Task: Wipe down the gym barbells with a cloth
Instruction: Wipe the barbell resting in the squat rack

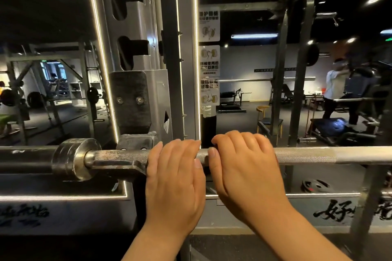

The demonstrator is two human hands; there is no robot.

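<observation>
Barbell (307,154) rests level across our view, cradled in a rack hook (125,167). Our left hand (176,167) and right hand (244,165) sit side by side on its knurled shaft, fingers curled over it, probably steadying the bar. We see no cloth in either hand.

White sticker (209,60) beside rack reads "器械使用后…放回原位"; wall calligraphy (331,211) shows "好".

Left hand (174,176): palm down, fingers hooked over the barbell (305,155), fingertips hidden on its far side, thumb lying along the near side.
Right hand (246,167): just beside the left, fingers curled over the same bar, thumb tip pressed against it.
Left forearm (152,243): bare, rising from the near edge.
Right forearm (301,233): bare, angled in from near right.
</observation>
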